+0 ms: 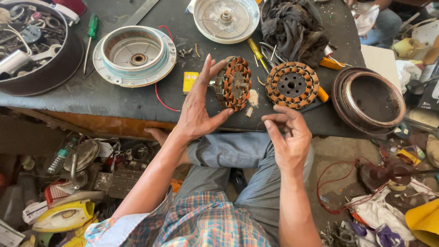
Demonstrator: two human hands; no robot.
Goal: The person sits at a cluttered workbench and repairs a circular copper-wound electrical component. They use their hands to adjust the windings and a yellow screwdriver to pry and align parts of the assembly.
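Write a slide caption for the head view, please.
Left hand steadies an upright copper-wound stator; right hand hovers near a flat one.

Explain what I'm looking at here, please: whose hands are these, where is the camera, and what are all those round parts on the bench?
There is no machine here. A person wears one camera on the head, looking down at their own two bare hands over a dark workbench.

The left hand holds a round core wound with copper-coloured coils upright on its edge, fingers spread behind it. The right hand holds nothing large; its fingers are pinched together just above the bench edge, and whether something tiny sits between them cannot be told.

A second wound core lies flat beside it. Around them lie two pale round metal covers, a dark round cover, a dark rag, green and yellow screwdrivers, a small yellow box and a pan of metal bits.
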